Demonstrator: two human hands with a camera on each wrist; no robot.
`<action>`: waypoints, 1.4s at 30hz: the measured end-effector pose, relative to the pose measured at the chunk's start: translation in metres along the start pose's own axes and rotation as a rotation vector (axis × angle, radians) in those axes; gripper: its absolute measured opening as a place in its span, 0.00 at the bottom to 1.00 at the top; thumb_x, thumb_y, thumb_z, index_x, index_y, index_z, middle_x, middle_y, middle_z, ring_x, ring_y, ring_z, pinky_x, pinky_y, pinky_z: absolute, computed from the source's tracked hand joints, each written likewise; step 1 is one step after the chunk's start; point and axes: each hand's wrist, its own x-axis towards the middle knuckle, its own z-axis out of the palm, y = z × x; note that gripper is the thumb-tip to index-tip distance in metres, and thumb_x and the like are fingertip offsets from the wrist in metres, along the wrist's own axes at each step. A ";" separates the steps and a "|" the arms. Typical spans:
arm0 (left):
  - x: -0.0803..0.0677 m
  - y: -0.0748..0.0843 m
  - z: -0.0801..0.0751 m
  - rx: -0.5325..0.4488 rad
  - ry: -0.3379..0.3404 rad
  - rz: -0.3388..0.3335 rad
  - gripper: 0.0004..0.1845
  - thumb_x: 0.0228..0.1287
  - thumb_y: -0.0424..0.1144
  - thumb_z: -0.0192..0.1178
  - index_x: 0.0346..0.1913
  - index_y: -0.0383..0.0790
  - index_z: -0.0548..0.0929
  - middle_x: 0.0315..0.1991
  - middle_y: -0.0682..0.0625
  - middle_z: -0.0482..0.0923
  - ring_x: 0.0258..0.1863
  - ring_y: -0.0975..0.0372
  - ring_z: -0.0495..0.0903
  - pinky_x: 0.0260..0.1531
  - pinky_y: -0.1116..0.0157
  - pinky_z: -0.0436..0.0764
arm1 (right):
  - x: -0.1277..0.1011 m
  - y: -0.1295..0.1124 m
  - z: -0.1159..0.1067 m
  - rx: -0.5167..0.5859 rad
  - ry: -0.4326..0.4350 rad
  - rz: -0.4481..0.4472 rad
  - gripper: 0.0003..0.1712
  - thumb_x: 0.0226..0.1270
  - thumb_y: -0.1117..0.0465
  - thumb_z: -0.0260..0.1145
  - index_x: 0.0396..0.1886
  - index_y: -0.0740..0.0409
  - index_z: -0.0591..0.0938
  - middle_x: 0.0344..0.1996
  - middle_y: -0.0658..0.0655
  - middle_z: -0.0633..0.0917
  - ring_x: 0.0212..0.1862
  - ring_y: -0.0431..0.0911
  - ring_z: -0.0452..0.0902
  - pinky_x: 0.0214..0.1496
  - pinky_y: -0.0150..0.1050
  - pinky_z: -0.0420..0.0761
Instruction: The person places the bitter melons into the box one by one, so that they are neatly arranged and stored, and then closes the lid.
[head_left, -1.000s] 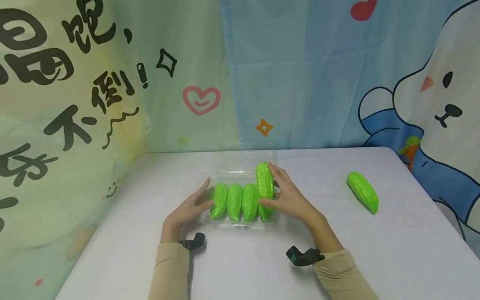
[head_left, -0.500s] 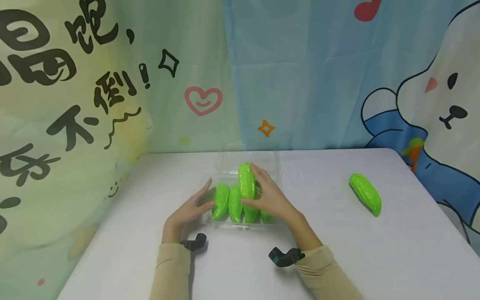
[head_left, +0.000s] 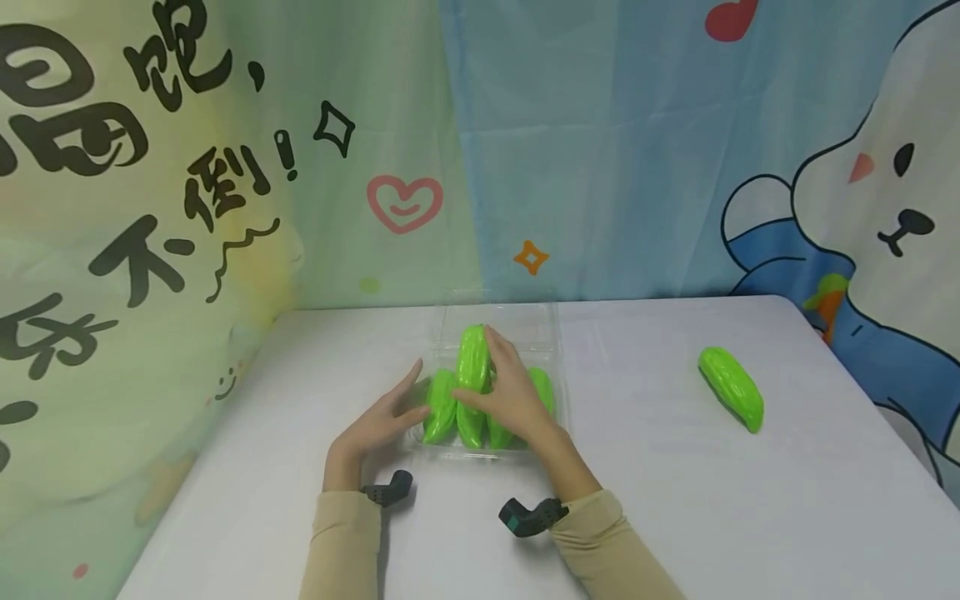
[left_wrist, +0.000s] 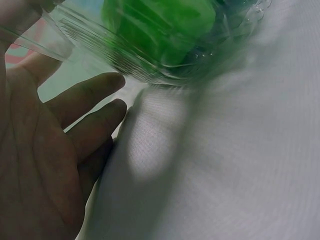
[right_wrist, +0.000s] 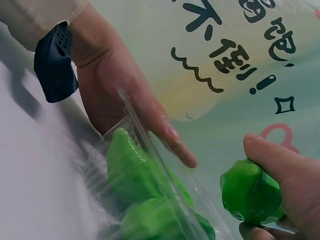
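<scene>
A clear plastic clamshell box (head_left: 487, 455) holds several long, glossy, bright green, wrinkled vegetables, including the left one (head_left: 440, 404). Over the row, left of its middle, my right hand (head_left: 512, 396) grips another green vegetable (head_left: 472, 354) between thumb and fingers; its rounded end (right_wrist: 250, 190) shows in the right wrist view. My left hand (head_left: 382, 421) is at the box's left side, its thumb by the wall and its other fingers (left_wrist: 92, 95) extended close to the plastic. My right hand partly hides the vegetables to the right.
One more green vegetable (head_left: 731, 389) lies alone on the white table (head_left: 660, 483) at the right. Behind the box's tray stands its raised clear lid (head_left: 498, 321). A printed cloth backdrop (head_left: 585, 167) hangs behind the table.
My right hand has moved left across the box with the held vegetable, from the right end of the row to left of its middle. My left hand has stayed in place.
</scene>
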 end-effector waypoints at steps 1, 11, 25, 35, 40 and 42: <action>0.000 0.000 0.000 -0.001 -0.002 0.006 0.43 0.64 0.58 0.56 0.75 0.63 0.43 0.77 0.60 0.42 0.76 0.56 0.41 0.73 0.45 0.43 | 0.000 0.000 0.001 -0.006 0.002 0.004 0.62 0.51 0.44 0.74 0.77 0.52 0.46 0.75 0.57 0.53 0.73 0.56 0.56 0.69 0.55 0.66; -0.001 -0.002 0.000 0.009 0.007 0.007 0.43 0.63 0.59 0.57 0.75 0.66 0.43 0.77 0.58 0.43 0.76 0.55 0.41 0.73 0.45 0.44 | 0.002 -0.001 0.007 -0.031 -0.027 0.001 0.62 0.51 0.45 0.75 0.77 0.52 0.47 0.75 0.56 0.53 0.73 0.55 0.55 0.70 0.54 0.64; 0.000 -0.003 -0.001 0.005 0.005 0.026 0.44 0.64 0.57 0.57 0.76 0.60 0.44 0.77 0.58 0.43 0.76 0.56 0.41 0.73 0.45 0.45 | 0.005 0.003 0.018 -0.079 -0.072 0.006 0.61 0.50 0.42 0.74 0.77 0.48 0.48 0.75 0.54 0.53 0.75 0.53 0.52 0.72 0.56 0.61; 0.000 0.001 -0.001 0.007 0.003 0.011 0.45 0.62 0.58 0.58 0.76 0.58 0.44 0.76 0.57 0.45 0.76 0.55 0.42 0.72 0.43 0.46 | 0.003 0.005 0.021 -0.097 -0.067 -0.005 0.61 0.50 0.42 0.74 0.77 0.48 0.49 0.75 0.53 0.54 0.75 0.53 0.51 0.71 0.58 0.62; -0.001 0.003 -0.001 0.002 0.008 0.005 0.45 0.62 0.58 0.58 0.76 0.58 0.44 0.77 0.55 0.45 0.76 0.54 0.42 0.72 0.42 0.46 | 0.003 0.004 0.021 -0.099 -0.068 -0.009 0.61 0.50 0.42 0.74 0.77 0.47 0.49 0.75 0.53 0.54 0.75 0.53 0.52 0.71 0.58 0.62; -0.002 0.003 -0.001 0.004 0.010 0.012 0.45 0.63 0.57 0.58 0.76 0.58 0.44 0.77 0.55 0.45 0.76 0.53 0.42 0.71 0.41 0.46 | 0.003 0.004 0.021 -0.104 -0.071 -0.010 0.61 0.49 0.41 0.74 0.77 0.47 0.48 0.75 0.53 0.53 0.75 0.53 0.52 0.71 0.58 0.62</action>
